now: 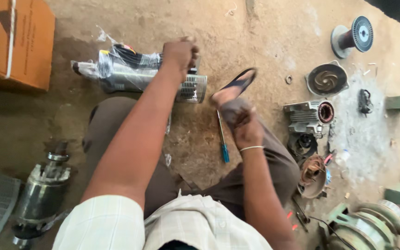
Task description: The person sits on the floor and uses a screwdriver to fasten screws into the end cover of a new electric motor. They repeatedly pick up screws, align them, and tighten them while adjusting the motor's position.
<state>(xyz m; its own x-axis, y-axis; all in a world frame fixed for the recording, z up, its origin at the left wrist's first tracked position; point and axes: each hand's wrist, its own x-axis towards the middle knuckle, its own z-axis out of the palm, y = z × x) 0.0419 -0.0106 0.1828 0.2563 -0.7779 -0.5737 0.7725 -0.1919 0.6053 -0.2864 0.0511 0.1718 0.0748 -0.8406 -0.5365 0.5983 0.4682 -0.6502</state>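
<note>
The left hand [180, 54] was closed over the plastic-wrapped steel pump [135, 74] lying on the dirt floor [265, 41] — the right hand [247, 131] curled at the ankle, just beside a blue-handled screwdriver [222, 137].

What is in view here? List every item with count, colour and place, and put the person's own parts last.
Plastic-wrapped silver cylindrical pump with perforated metal end: one, silver and black, on the floor at top centre.
Blue-handled screwdriver: one, blue and steel, on the floor between the legs.
Brown cardboard box: one, top left.
Grey metal motor body: one, lower left.
Grey finned motor housing: one, right of centre.
Round grey impeller casing: one, upper right.
Dark wire spool: one, top right.
Copper winding part: one, right.
Green pump casting: one, bottom right.
Black sandal: one, on the raised foot.
Left hand: on the wrapped pump.
Right hand: by the foot, bangle on the wrist.
</note>
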